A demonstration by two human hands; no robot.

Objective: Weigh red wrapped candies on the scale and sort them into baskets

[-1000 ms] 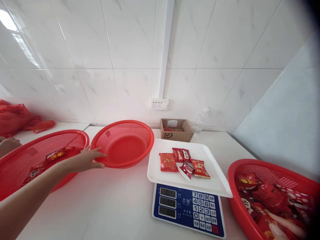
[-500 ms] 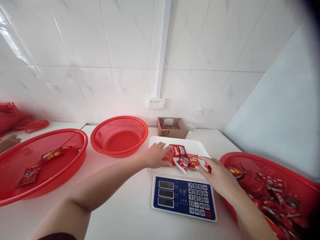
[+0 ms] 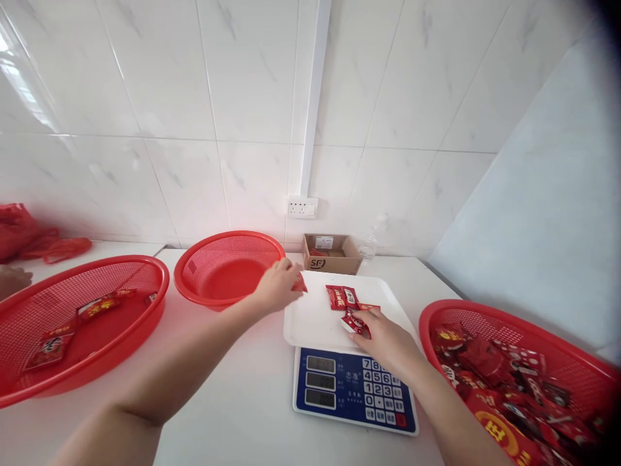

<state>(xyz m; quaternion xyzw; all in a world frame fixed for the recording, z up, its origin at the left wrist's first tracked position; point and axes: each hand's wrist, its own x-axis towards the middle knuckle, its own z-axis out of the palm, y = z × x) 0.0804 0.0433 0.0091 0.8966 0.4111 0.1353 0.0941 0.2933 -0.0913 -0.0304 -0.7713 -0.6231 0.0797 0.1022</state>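
My left hand is closed on a small red packet, held between the tray's left edge and the round red basket. Part of that packet is hidden by the fingers. My right hand is over the white weighing tray, its thumb and fingers pinching a red and white packet. Behind it, more red snack packets lie on the tray. The scale's blue keypad panel faces me, its display digits too faint to read.
On the right stands a red basket full of red packets. A larger red basket with several packets is at left, near another person's hand. Behind the scale are an open cardboard box and a clear plastic bottle.
My left hand has lifted off the tray and moved left with a red packet. My right hand has shifted left across the tray onto the remaining packets.
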